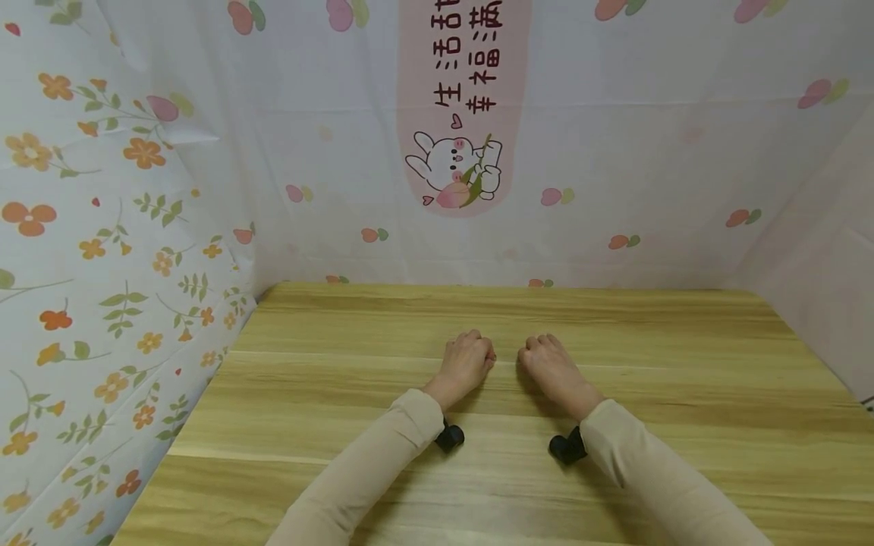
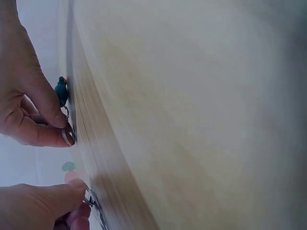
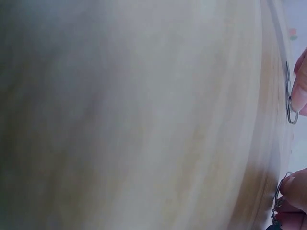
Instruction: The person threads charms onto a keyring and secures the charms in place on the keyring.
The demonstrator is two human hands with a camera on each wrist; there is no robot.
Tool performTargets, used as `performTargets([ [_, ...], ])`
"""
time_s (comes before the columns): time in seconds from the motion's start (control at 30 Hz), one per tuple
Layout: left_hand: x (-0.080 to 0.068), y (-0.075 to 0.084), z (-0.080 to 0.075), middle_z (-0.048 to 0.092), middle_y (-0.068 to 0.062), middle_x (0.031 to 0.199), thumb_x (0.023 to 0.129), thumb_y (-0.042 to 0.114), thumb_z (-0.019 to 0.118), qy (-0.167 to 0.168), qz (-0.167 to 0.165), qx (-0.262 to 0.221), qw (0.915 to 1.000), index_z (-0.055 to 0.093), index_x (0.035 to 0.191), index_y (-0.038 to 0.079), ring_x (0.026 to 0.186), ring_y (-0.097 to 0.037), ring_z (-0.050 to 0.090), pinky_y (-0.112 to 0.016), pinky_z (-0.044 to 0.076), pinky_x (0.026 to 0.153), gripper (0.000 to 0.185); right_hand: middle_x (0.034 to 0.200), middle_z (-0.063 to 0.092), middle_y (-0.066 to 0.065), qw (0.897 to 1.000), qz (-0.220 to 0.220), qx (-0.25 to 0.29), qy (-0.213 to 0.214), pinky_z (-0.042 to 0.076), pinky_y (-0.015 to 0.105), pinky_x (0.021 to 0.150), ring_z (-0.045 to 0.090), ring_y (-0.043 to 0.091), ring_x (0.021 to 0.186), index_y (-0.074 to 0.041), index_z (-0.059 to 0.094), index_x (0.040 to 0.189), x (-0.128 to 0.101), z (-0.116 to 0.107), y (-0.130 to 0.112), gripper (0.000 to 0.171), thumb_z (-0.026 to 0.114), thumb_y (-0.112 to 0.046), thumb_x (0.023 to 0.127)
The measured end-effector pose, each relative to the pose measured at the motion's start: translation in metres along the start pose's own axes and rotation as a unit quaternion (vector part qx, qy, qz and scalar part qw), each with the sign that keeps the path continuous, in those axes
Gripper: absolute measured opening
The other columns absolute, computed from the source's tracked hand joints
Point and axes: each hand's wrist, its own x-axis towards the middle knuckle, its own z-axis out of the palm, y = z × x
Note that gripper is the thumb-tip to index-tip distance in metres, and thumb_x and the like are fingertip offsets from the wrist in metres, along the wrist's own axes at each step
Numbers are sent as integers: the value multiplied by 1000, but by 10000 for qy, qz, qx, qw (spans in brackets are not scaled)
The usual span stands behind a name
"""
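Pinching small metal rings (image 2: 69,135), both hands rest on the table (image 1: 683,394)

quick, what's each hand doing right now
Left hand: fingers curled, pinching a metal ring with a small teal charm.
Right hand: pinching another metal ring.

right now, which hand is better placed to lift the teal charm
Right, probably. The right hand already touches the teal charm and its chain, while the left hand pinches a metal ring beside it.
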Motion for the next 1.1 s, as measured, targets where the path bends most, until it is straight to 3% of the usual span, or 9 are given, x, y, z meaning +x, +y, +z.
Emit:
performTargets([
  [0.13, -2, -1, -2, 62, 3, 84, 87, 19, 68, 120, 51, -249, 9996, 69, 83, 16, 78, -14, 58, -30, 47, 69, 4, 76, 61, 10, 9994, 139, 251, 205, 48, 38, 72, 57, 26, 70, -2, 68, 81, -1, 1, 2, 16, 73, 10, 71],
  [0.23, -5, -2, -4, 64, 2, 83, 86, 17, 68, 217, 132, -496, 9984, 68, 83, 14, 78, -14, 60, -28, 48, 69, 5, 72, 62, 9, 9936, 457, 878, 550, 50, 36, 67, 59, 24, 67, -1, 70, 81, -4, 3, 4, 10, 71, 7, 75],
  [0.3, -6, -3, -4, 65, 1, 83, 87, 16, 68, 229, 162, -696, 9972, 68, 82, 13, 78, -13, 60, -27, 48, 68, 5, 72, 63, 9, 9834, 760, 1473, 743, 50, 35, 63, 60, 23, 66, -1, 71, 82, -7, 5, 6, 5, 70, 3, 79],
  [0.47, -10, -6, -5, 66, 1, 82, 88, 15, 66, 174, 56, -1304, 9913, 68, 82, 12, 74, -11, 58, -22, 46, 64, 7, 80, 68, 12, 9468, 1365, 2732, 1016, 50, 36, 62, 62, 22, 69, 2, 70, 87, -15, 5, 10, 6, 66, 0, 84],
  [0.67, -14, -8, -8, 68, 0, 81, 88, 15, 65, 292, -66, -1964, 9801, 69, 86, 10, 69, -8, 57, -18, 43, 61, 6, 78, 68, 8, 9024, 1718, 3786, 1129, 44, 25, 56, 55, 14, 62, -1, 68, 87, -20, 4, 9, 11, 59, -5, 92],
  [0.83, -20, -5, -13, 69, -1, 81, 88, 14, 65, 411, -204, -2610, 9642, 69, 86, 9, 70, -8, 58, -17, 45, 62, 6, 82, 68, 9, 8538, 1897, 4681, 1261, 49, 22, 64, 63, 20, 74, -1, 66, 88, -28, 0, 1, 14, 54, -7, 95],
  [1.1, -29, 5, -25, 70, -1, 83, 88, 17, 66, 385, -402, -3539, 9336, 70, 88, 9, 70, -5, 59, -17, 47, 63, 9, 92, 68, 17, 7669, 2326, 5863, 1183, 49, 17, 72, 62, 3, 77, 6, 66, 98, -34, -19, -14, 22, 55, -13, 95],
])
